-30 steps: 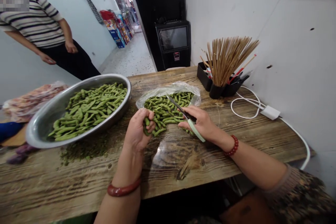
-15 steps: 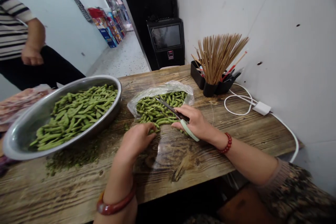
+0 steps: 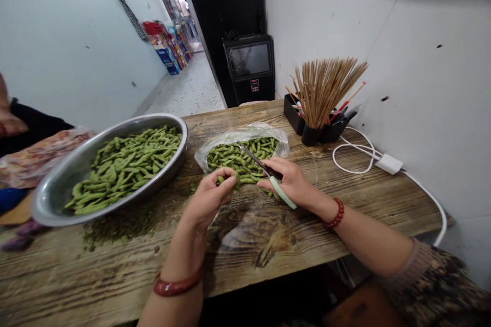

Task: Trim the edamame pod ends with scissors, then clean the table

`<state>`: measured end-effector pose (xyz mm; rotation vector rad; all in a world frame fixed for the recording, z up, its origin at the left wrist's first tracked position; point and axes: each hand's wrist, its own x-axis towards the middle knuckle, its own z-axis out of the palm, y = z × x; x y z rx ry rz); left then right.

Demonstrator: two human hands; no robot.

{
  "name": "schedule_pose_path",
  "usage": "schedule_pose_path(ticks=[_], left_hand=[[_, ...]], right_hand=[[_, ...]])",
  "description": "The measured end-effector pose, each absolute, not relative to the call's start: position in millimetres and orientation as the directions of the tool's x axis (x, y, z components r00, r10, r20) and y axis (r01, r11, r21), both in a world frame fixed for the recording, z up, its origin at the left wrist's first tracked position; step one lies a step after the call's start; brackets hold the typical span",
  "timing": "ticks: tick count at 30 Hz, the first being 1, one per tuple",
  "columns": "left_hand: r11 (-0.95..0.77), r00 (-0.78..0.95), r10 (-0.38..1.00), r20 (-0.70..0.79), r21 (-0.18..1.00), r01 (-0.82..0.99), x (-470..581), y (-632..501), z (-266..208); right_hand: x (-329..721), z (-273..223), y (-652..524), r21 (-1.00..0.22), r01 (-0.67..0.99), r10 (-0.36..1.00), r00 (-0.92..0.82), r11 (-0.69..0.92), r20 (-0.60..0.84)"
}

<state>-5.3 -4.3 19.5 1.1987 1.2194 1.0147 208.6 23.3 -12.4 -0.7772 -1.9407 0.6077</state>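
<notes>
Between the thumb and fingers of my left hand is an edamame pod, mostly covered by the fingers. My right hand is closed around the handles of a pair of scissors, one handle pale green. The blades point away to the left, over a clear plastic bag that lies open. Loose green edamame pods fill this bag, just beyond both hands. On the left a wide metal basin holds a heap of pods.
Trimmings litter the wooden table beside the basin. A black holder with wooden skewers stands at the back right, near a white cable and adapter. Another person's hand shows at far left, behind a bag of pinkish food.
My left hand has lifted off the tabletop pods and turned, thumb now up, with a pod in its fingers. The view has shifted left; the other person is mostly out of frame.
</notes>
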Motion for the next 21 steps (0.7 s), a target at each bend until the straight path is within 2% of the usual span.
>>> schedule_pose_path(ticks=[3,7,14,21], left_hand=[[0.179,0.161,0.975,-0.151,0.968,-0.176,-1,-4,18],[0.182,0.235,0.964,-0.123,0.952,-0.247,0,-2,15],[0.207,0.119,0.975,-0.185,0.956,-0.207,-2,-1,12],[0.155,0.003,0.988,-0.156,0.979,-0.134,1,-2,8]], right_hand=[[208,-12,23,-0.682,0.272,0.727,-0.378,0.679,0.573],[208,-12,22,-0.690,0.255,0.725,-0.394,0.677,0.565],[208,-7,18,-0.687,0.276,0.718,-0.468,0.672,0.515],[210,-9,19,-0.663,0.321,0.711,-0.517,0.677,0.476]])
